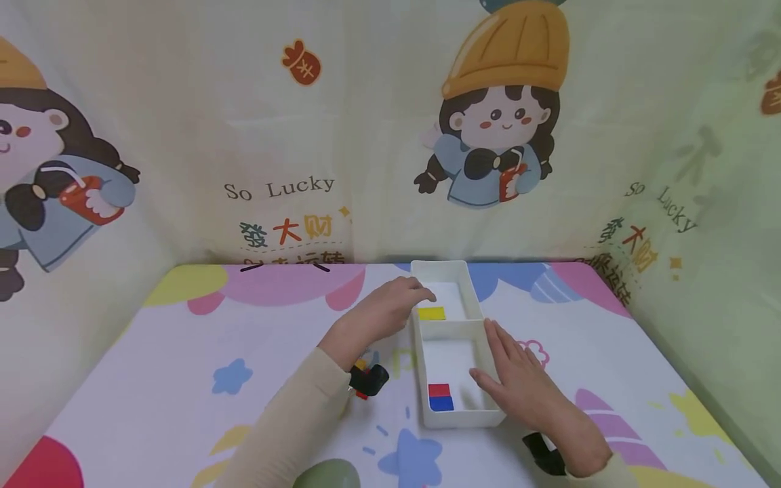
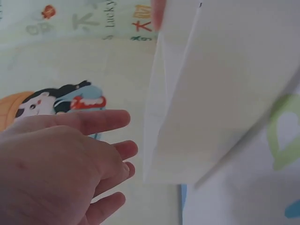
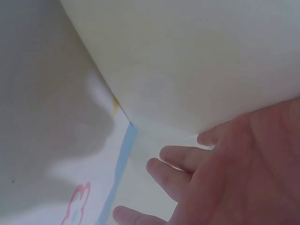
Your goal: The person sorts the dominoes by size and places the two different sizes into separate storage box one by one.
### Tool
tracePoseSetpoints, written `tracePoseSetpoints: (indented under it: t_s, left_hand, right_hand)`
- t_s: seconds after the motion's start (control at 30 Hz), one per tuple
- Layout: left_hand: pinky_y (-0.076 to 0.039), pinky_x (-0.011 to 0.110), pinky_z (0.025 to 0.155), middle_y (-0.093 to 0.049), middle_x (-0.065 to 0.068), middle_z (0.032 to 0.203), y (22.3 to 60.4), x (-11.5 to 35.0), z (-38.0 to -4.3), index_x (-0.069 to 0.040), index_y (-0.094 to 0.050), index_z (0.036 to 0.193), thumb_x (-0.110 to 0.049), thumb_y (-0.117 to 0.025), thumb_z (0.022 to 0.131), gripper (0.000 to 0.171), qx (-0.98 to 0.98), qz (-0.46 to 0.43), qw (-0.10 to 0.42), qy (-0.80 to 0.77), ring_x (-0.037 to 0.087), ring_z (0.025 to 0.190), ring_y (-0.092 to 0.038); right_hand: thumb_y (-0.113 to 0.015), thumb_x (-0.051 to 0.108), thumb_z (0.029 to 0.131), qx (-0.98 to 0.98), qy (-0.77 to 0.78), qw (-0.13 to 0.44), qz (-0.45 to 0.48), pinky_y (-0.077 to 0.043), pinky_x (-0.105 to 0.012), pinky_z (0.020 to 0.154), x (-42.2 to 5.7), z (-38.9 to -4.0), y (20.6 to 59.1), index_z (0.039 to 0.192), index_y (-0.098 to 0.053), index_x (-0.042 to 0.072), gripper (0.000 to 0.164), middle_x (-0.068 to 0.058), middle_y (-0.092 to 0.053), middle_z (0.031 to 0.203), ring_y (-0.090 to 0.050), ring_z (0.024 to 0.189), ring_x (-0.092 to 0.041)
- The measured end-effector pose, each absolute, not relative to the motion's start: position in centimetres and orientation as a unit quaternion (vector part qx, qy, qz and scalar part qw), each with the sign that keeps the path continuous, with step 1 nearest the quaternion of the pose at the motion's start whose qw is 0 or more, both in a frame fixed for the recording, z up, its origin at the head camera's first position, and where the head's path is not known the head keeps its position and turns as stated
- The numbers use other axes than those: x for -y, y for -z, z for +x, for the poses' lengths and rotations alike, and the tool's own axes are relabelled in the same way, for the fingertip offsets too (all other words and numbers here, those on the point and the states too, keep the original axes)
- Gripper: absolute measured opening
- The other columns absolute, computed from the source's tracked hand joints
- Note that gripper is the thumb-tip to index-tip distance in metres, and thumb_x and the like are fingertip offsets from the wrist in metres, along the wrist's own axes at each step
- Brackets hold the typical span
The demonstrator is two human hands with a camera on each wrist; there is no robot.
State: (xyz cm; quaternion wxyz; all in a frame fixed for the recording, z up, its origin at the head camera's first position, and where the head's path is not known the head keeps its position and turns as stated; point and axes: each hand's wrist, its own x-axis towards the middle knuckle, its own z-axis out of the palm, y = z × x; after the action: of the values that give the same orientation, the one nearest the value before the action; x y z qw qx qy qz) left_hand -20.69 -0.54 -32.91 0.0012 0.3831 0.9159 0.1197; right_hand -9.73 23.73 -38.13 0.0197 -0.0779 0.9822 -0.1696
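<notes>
A white box point(image 1: 449, 329) with two compartments stands lengthwise on the table. In its far compartment a yellow block point(image 1: 431, 313) lies by the divider. A red block point(image 1: 438, 390) and a blue block point(image 1: 441, 404) lie side by side in the left front corner of the near compartment. My left hand point(image 1: 387, 308) is over the far compartment's left wall, fingertips above the yellow block; the left wrist view shows its fingers loosely extended, holding nothing. Along the box's right wall my right hand point(image 1: 527, 386) has its fingers stretched out, the thumb over the near compartment.
Orange and red pieces point(image 1: 363, 395) lie left of the box, partly hidden behind the left wrist and its black camera strap point(image 1: 369, 379). A printed cloth point(image 1: 293, 454) covers the table, and a patterned curtain point(image 1: 378, 135) hangs behind and at both sides.
</notes>
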Motion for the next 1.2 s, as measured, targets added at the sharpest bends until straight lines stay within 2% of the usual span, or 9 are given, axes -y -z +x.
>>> tracePoseSetpoints:
  t_s: [0.2, 0.4, 0.53, 0.83, 0.93, 1.03, 1.2]
  left_hand:
    - [-0.052, 0.032, 0.1, -0.059, 0.004, 0.133, 33.9, 4.0, -18.5, -0.02, -0.057, 0.135, 0.004, -0.059, 0.094, 0.048, -0.921, 0.347, -0.037, -0.173, 0.02, 0.124, -0.056]
    - [-0.052, 0.035, 0.101, -0.056, 0.003, 0.137, 34.6, 5.9, -16.3, -0.019, -0.055, 0.138, 0.001, -0.056, 0.096, 0.047, -0.927, 0.298, -0.023, -0.225, 0.02, 0.127, -0.053]
    - [-0.052, 0.038, 0.1, -0.056, 0.004, 0.134, 35.2, 7.1, -15.4, -0.018, -0.055, 0.138, 0.0, -0.055, 0.097, 0.045, -0.931, 0.258, -0.007, -0.256, 0.02, 0.123, -0.054]
    - [-0.052, 0.041, 0.1, -0.058, 0.009, 0.126, 35.8, 9.3, -15.5, -0.014, -0.057, 0.135, -0.006, -0.055, 0.099, 0.037, -0.936, 0.23, -0.002, -0.265, 0.021, 0.111, -0.056]
    - [-0.051, 0.043, 0.1, -0.058, 0.011, 0.127, 35.8, 9.8, -15.6, -0.012, -0.057, 0.135, -0.01, -0.059, 0.098, 0.038, -0.943, 0.216, 0.022, -0.252, 0.022, 0.11, -0.055]
    - [-0.053, 0.041, 0.095, -0.06, 0.011, 0.12, 35.9, 10.1, -15.7, -0.011, -0.059, 0.132, -0.013, -0.065, 0.095, 0.038, -0.948, 0.198, 0.073, -0.238, 0.021, 0.104, -0.056]
    - [-0.055, 0.037, 0.09, -0.06, 0.005, 0.106, 36.3, 10.5, -15.6, -0.012, -0.064, 0.122, -0.005, -0.066, 0.091, 0.032, -0.951, 0.161, 0.146, -0.221, 0.016, 0.096, -0.054]
  right_hand:
    - [-0.053, 0.051, 0.097, -0.98, 0.179, 0.025, -0.077, -0.018, -0.072, 0.113, -23.6, -9.7, 38.2, 0.16, -0.007, 0.01, 0.088, -0.021, -0.018, 0.163, -0.026, 0.146, -0.046]
    - [-0.053, 0.052, 0.097, -0.982, 0.17, 0.015, -0.078, -0.021, -0.073, 0.111, -23.7, -9.6, 38.1, 0.16, -0.008, 0.009, 0.088, -0.022, -0.02, 0.162, -0.029, 0.145, -0.046]
    - [-0.052, 0.053, 0.097, -0.982, 0.17, 0.016, -0.083, -0.021, -0.073, 0.111, -23.5, -9.7, 37.9, 0.16, -0.007, 0.01, 0.088, -0.022, -0.02, 0.162, -0.028, 0.145, -0.047]
    - [-0.051, 0.053, 0.098, -0.981, 0.173, 0.014, -0.091, -0.021, -0.073, 0.11, -23.5, -9.9, 37.6, 0.16, -0.006, 0.009, 0.088, -0.023, -0.019, 0.162, -0.027, 0.145, -0.048]
    - [-0.05, 0.053, 0.098, -0.98, 0.178, 0.023, -0.089, -0.021, -0.074, 0.11, -23.6, -9.9, 37.6, 0.16, -0.005, 0.01, 0.088, -0.023, -0.017, 0.162, -0.027, 0.144, -0.048]
    - [-0.051, 0.052, 0.098, -0.98, 0.18, 0.023, -0.085, -0.022, -0.074, 0.109, -23.8, -9.8, 37.7, 0.16, -0.004, 0.01, 0.088, -0.024, -0.018, 0.162, -0.027, 0.144, -0.049]
    - [-0.051, 0.052, 0.098, -0.979, 0.184, 0.029, -0.083, -0.021, -0.075, 0.109, -23.8, -9.7, 38.0, 0.16, -0.003, 0.011, 0.089, -0.023, -0.016, 0.162, -0.026, 0.144, -0.049]
